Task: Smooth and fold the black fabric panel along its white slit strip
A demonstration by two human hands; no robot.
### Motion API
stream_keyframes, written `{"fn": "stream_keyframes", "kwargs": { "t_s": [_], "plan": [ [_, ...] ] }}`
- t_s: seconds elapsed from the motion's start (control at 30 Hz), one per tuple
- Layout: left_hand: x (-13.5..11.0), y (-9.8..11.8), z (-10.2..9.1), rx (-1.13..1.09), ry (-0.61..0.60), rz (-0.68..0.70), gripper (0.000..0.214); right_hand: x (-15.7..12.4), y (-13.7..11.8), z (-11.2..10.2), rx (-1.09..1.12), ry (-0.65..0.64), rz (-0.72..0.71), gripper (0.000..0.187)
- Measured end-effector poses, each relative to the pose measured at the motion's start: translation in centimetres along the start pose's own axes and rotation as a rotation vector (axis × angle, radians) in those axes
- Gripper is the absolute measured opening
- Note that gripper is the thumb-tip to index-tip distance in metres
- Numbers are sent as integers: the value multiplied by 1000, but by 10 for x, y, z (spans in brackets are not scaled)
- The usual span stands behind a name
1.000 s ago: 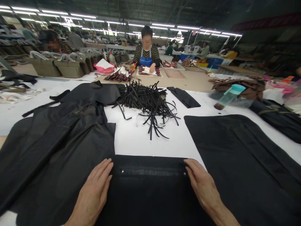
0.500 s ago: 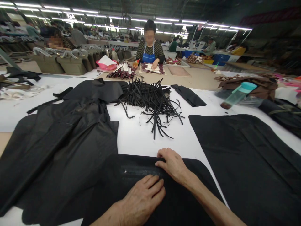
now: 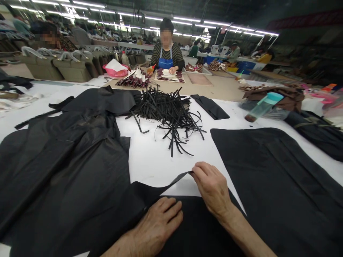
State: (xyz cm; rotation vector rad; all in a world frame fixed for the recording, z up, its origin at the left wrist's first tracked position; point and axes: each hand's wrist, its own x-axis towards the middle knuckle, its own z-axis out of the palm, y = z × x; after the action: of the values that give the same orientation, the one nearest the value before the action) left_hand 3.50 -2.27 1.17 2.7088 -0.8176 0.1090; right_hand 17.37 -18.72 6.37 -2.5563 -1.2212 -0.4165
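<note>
Pinches black sheet (image 3: 150,191) with right hand (image 3: 212,187); lays left hand (image 3: 161,220), loosely spread, on panel (image 3: 190,218), 6 o'clock from strips (image 3: 164,109).

Free white desk (image 3: 155,162) in middle
Far, tangled thin black strips (image 3: 163,105) block; near, a black fabric sheet (image 3: 146,192) held up by right fingers (image 3: 200,170).

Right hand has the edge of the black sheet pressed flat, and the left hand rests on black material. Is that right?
Not quite: in the head view, the right hand holds the edge of the black sheet raised, with a white surface showing below it. The left hand rests on black material, as you say.
</note>
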Motion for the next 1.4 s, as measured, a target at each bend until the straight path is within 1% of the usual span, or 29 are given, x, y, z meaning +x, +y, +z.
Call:
{"fn": "stream_keyframes", "kwargs": {
  "t_s": [0.07,0.13,0.17,0.23,0.3,0.37,0.43,0.5,0.53,0.63,0.7,0.77,0.8,0.9,1.0,1.07,1.13,1.2,1.27,1.3,1.4],
  "plan": [
    [0,2,-3,-12,-11,-9,50,0,0,-5,-40,-20,-74,18],
    [4,6,-10,-48,19,-50,48,0,-1,-10,-81,-83,-143,21],
    [8,8,-13,-81,53,-90,45,-1,-2,-12,-96,-104,-168,21],
    [22,13,-19,-185,127,-198,39,0,-3,-16,-102,-104,-204,20],
    [40,17,-22,-338,128,-325,35,2,-5,-20,-92,-83,-242,19],
    [61,20,-19,-472,87,-424,34,5,-7,-22,-90,-69,-287,19],
    [80,21,-12,-537,65,-459,33,7,-9,-23,-108,-95,-318,17],
    [92,21,-5,-534,61,-466,29,8,-8,-22,-140,-152,-296,14],
    [96,21,-1,-520,54,-472,28,7,-6,-22,-149,-190,-258,14],
    [96,22,2,-451,-1,-492,24,1,9,-23,-72,-276,-63,14],
    [93,23,-1,-401,-56,-485,22,-8,24,-27,59,-324,45,29],
    [90,25,-4,-351,-107,-471,21,-17,39,-31,163,-380,99,43],
    [90,27,-5,-327,-128,-460,21,-21,45,-32,181,-404,108,45],
    [90,32,-6,-273,-175,-413,23,-27,51,-31,107,-403,99,40],
    [91,35,-5,-238,-189,-366,24,-27,43,-24,-50,-355,67,33],
    [91,34,-5,-210,-178,-370,25,-28,35,-20,-116,-287,59,32],
    [89,32,-6,-195,-162,-394,23,-33,26,-19,-82,-183,33,34],
    [87,28,-5,-203,-149,-407,22,-44,19,-16,56,-139,-23,37],
    [84,26,-1,-211,-131,-404,21,-58,16,-10,192,-172,-85,41],
    [81,25,2,-211,-123,-399,21,-65,15,-5,220,-192,-109,43],
    [68,22,5,-189,-113,-398,18,-78,18,10,178,-184,-156,40]
  ]
}}
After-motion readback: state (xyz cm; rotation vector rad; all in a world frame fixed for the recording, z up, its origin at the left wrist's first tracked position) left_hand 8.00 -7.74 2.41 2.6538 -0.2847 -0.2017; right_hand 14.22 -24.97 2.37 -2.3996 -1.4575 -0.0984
